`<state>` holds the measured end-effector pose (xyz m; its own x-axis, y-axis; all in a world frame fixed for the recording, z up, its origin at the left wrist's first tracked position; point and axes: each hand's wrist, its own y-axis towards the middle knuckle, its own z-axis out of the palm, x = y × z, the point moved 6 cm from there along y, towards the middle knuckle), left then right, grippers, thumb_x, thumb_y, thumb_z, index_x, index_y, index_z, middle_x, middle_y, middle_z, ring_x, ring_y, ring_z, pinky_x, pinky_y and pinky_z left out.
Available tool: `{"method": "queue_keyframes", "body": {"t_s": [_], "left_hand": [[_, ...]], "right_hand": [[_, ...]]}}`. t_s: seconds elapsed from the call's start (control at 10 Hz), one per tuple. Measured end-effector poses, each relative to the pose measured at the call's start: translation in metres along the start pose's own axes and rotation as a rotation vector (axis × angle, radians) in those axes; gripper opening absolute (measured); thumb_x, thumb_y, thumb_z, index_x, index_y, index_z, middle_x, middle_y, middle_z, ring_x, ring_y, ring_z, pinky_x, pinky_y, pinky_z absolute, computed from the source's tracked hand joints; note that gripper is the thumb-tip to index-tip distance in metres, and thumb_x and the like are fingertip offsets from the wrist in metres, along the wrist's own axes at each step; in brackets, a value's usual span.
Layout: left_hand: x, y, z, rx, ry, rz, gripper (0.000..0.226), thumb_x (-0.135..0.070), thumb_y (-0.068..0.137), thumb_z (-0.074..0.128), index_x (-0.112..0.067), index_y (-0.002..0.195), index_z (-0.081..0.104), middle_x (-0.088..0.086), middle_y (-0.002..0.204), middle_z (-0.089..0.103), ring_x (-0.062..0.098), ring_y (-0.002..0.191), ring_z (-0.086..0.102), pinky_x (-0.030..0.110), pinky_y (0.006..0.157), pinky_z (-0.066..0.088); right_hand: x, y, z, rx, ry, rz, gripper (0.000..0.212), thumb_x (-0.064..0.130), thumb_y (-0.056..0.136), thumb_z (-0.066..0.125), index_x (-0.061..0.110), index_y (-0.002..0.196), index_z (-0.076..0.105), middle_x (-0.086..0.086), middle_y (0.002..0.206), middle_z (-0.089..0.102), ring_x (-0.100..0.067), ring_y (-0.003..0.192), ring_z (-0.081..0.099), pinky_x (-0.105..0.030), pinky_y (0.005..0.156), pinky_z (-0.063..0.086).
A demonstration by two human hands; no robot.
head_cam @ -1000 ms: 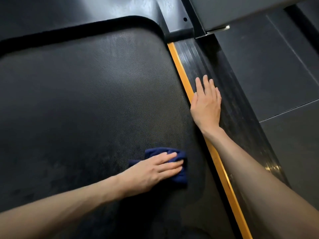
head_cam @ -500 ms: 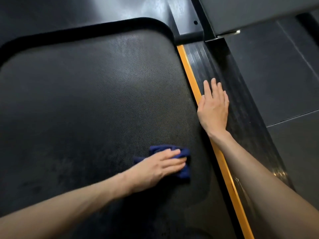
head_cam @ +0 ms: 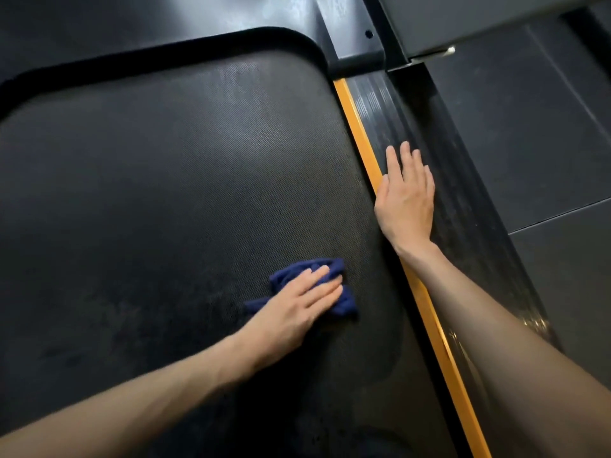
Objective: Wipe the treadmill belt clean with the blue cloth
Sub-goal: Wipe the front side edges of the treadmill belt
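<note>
Cloth [head_cam: 345,302] lay bunched on the belt [head_cam: 165,193], low in the view and toward the belt's right-hand side, with a narrow band of bare belt between it and the orange strip [head_cam: 358,127]. The left hand [head_cam: 297,309] lay flat on top of it, fingers straight and close together, pressing it down rather than gripping it. Folds of blue showed past the fingertips and on the far side of the hand.

The right hand [head_cam: 408,200] rested open, palm down, on the ribbed side rail [head_cam: 413,104] just beyond the orange strip. Its thumb edge lay along the strip and it held nothing. It looked like a brace for the person's weight, not a working hand. Dark floor [head_cam: 529,127] lay beyond the rail.

The belt's long axis ran away from the person, parallel to the orange strip, and ended at a rounded edge near the top of the view. From the cloth, nearly all the open belt lay to the left and farther away, and the part to the left showed dull, blotchy patches that were probably grime. Only the left hand was on the cloth, and its forearm came in from the lower left, so the natural stroke seemed to be a sweep leftward across the belt or a push away along its length. The thin band beside the orange strip was the closest unwiped part. Most of the job seemed unfinished.
</note>
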<state>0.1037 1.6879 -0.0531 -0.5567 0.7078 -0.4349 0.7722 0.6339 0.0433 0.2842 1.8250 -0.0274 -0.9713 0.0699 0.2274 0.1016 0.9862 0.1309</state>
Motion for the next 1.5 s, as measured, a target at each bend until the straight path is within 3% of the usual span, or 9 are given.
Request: {"method": "queue_keyframes", "body": {"t_s": [0.2, 0.4, 0.6, 0.7, 1.0, 1.1, 1.2, 1.3, 1.5], "left_hand": [[0.035, 0.017, -0.018, 0.038, 0.136, -0.021, 0.058, -0.024, 0.088, 0.024, 0.001, 0.136, 0.042, 0.017, 0.144, 0.041, 0.031, 0.134, 0.037, 0.032, 0.113, 0.006], [0.075, 0.052, -0.045, -0.141, 0.026, -0.298, 0.048, -0.024, 0.089, 0.034, 0.004, 0.123, 0.054, 0.026, 0.127, 0.055, 0.038, 0.121, 0.047, 0.026, 0.110, 0.012], [-0.001, -0.014, -0.008, 0.175, -0.057, 0.215, 0.047, -0.028, 0.101, 0.024, -0.003, 0.136, 0.044, 0.011, 0.145, 0.035, -0.001, 0.140, 0.012, 0.016, 0.113, 0.003], [0.014, -0.001, -0.013, 0.153, 0.035, 0.244, 0.050, -0.032, 0.102, 0.017, -0.011, 0.134, 0.049, 0.012, 0.143, 0.043, 0.022, 0.138, 0.029, 0.027, 0.114, 0.006], [0.134, 0.094, -0.072, -0.102, 0.197, -0.441, 0.057, -0.027, 0.089, 0.022, -0.002, 0.136, 0.043, 0.019, 0.145, 0.037, 0.038, 0.135, 0.031, 0.038, 0.114, 0.016], [0.062, 0.085, -0.053, -0.123, 0.198, -0.323, 0.046, -0.026, 0.099, 0.022, -0.006, 0.126, 0.053, 0.015, 0.133, 0.050, 0.033, 0.126, 0.043, 0.038, 0.105, 0.028], [-0.038, 0.034, 0.008, -0.011, 0.220, 0.173, 0.045, -0.020, 0.096, 0.026, -0.010, 0.118, 0.063, 0.004, 0.125, 0.061, 0.021, 0.123, 0.051, 0.031, 0.112, 0.017], [-0.050, 0.013, 0.021, 0.186, 0.074, 0.354, 0.041, -0.021, 0.096, 0.035, -0.011, 0.132, 0.051, 0.005, 0.140, 0.048, 0.022, 0.135, 0.034, 0.031, 0.116, 0.012], [0.102, 0.085, -0.050, -0.048, 0.056, -0.155, 0.055, -0.032, 0.095, 0.030, 0.005, 0.129, 0.051, 0.023, 0.138, 0.045, 0.037, 0.131, 0.039, 0.032, 0.113, 0.014]], "right_hand": [[0.001, 0.000, 0.000, -0.007, -0.005, 0.001, 0.050, 0.025, 0.100, 0.028, 0.012, 0.148, 0.027, -0.011, 0.156, 0.022, -0.025, 0.144, 0.016, -0.039, 0.116, 0.011], [0.000, 0.001, 0.000, 0.003, -0.003, 0.007, 0.050, 0.025, 0.101, 0.029, 0.012, 0.149, 0.025, -0.010, 0.156, 0.019, -0.024, 0.145, 0.014, -0.039, 0.117, 0.010], [-0.001, 0.000, 0.001, 0.005, -0.013, 0.017, 0.050, 0.025, 0.101, 0.029, 0.012, 0.149, 0.026, -0.010, 0.156, 0.020, -0.025, 0.145, 0.015, -0.039, 0.117, 0.010], [0.001, 0.000, 0.002, 0.016, -0.014, 0.004, 0.050, 0.026, 0.101, 0.029, 0.013, 0.149, 0.025, -0.010, 0.157, 0.019, -0.024, 0.145, 0.013, -0.038, 0.117, 0.009], [0.001, 0.002, 0.001, 0.006, -0.012, 0.006, 0.050, 0.025, 0.101, 0.029, 0.012, 0.149, 0.025, -0.010, 0.156, 0.019, -0.024, 0.145, 0.014, -0.039, 0.117, 0.009], [0.001, 0.000, 0.000, 0.009, -0.020, 0.017, 0.050, 0.025, 0.101, 0.030, 0.012, 0.149, 0.025, -0.010, 0.156, 0.020, -0.024, 0.145, 0.015, -0.039, 0.117, 0.011], [0.001, 0.000, 0.000, -0.006, -0.015, 0.005, 0.050, 0.024, 0.101, 0.030, 0.012, 0.149, 0.025, -0.011, 0.156, 0.020, -0.025, 0.145, 0.015, -0.040, 0.117, 0.011], [0.000, -0.001, 0.001, 0.002, -0.023, 0.007, 0.050, 0.025, 0.101, 0.030, 0.012, 0.149, 0.025, -0.010, 0.156, 0.019, -0.024, 0.145, 0.014, -0.039, 0.117, 0.010], [-0.001, 0.001, 0.004, 0.014, -0.037, 0.017, 0.050, 0.026, 0.101, 0.030, 0.013, 0.149, 0.024, -0.009, 0.157, 0.019, -0.024, 0.145, 0.014, -0.038, 0.116, 0.010]]}}
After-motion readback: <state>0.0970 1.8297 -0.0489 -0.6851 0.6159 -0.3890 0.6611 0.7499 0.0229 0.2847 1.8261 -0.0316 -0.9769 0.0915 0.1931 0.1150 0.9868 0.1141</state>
